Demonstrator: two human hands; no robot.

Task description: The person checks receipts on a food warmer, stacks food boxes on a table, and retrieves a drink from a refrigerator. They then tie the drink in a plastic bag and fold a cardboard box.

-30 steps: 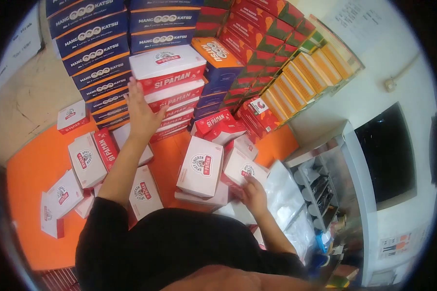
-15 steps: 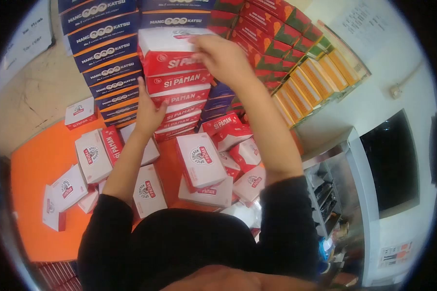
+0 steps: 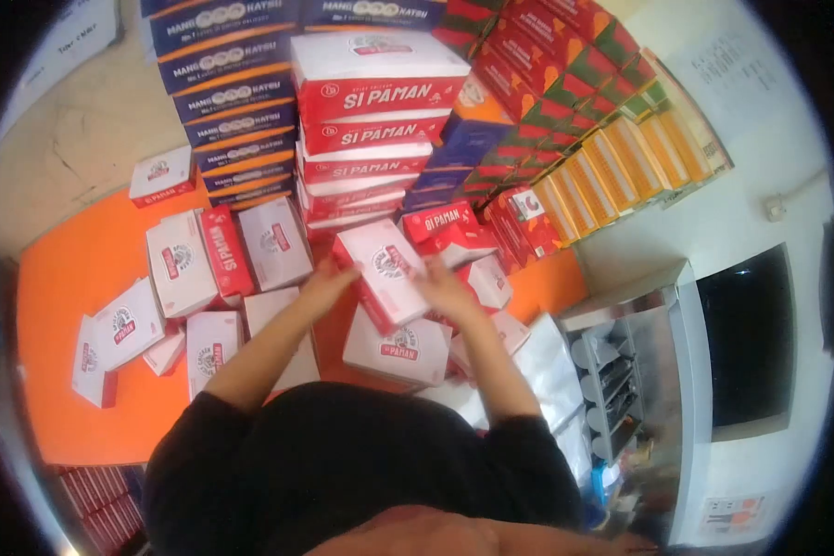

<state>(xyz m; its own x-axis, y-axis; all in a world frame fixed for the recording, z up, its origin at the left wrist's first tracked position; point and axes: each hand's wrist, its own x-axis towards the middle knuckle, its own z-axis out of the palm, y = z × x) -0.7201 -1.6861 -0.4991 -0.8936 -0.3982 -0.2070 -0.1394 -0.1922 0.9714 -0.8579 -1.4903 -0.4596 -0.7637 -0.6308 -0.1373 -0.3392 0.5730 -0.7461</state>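
A white and red cardboard food box [image 3: 380, 264] is held between my two hands, tilted above other boxes on the table. My left hand [image 3: 328, 285] grips its left side, and my right hand [image 3: 443, 289] grips its right side with the fingertips on the lid. Under it lies another white box [image 3: 397, 350] with a round logo. Just beyond my hands rises a stack of red and white SI PAMAN boxes [image 3: 380, 97]. More loose boxes of the same kind lie to the left, among them a white one [image 3: 276, 243], and to the right [image 3: 485, 281].
Tall stacks of blue and orange boxes [image 3: 236, 97] and red and green boxes [image 3: 551, 56] stand at the back. Yellow boxes [image 3: 612, 167] line the right. The orange table [image 3: 74, 259] meets a metal rack [image 3: 612, 389] and silvery sheeting [image 3: 545, 371] at right.
Both hands have left the SI PAMAN stack, where the right was on the top box, and come down to a loose box, now gripped. The view has shifted slightly.
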